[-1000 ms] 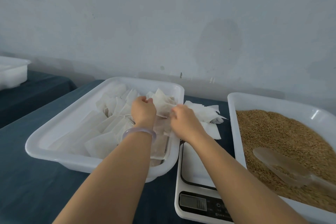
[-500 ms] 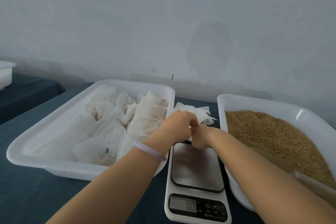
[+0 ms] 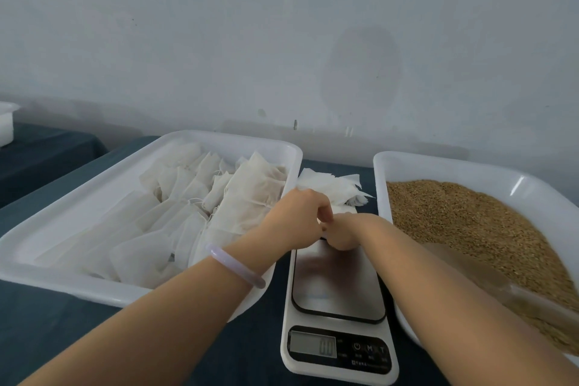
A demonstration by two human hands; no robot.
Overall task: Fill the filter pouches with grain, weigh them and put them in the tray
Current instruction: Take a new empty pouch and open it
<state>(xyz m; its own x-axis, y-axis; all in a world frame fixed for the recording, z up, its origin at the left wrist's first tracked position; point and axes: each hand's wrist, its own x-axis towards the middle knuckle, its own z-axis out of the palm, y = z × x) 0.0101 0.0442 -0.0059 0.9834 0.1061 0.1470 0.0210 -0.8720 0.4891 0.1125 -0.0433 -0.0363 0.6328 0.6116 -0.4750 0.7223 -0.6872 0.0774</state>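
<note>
The desk (image 3: 47,332), under a dark teal cloth, carries everything. On its left stands the large white plastic tray (image 3: 235,138), part-filled with off-white fabric pouches (image 3: 250,194). Its left half offers open floor for more.

On the right stands the second white plastic tray (image 3: 438,163), holding loose brown grain (image 3: 470,222). The grain will spill over a low rim if tipped.

Between the trays sits the white digital scale (image 3: 338,288), its steel plate bare. The gaps to both tray walls are narrow, so I judge that approach from above is safest.

A translucent plastic scoop (image 3: 488,279) lies in the grain.

Behind the scale lies a loose pile of empty white filter pouches (image 3: 329,185). They look thin, limp and very light. I would pinch a single one at its open edge, as neighbouring sheets may cling.

My left hand (image 3: 297,216) and right hand (image 3: 347,230) meet over the scale's far edge, fingers curled. I cannot tell whether they pinch a pouch.
</note>
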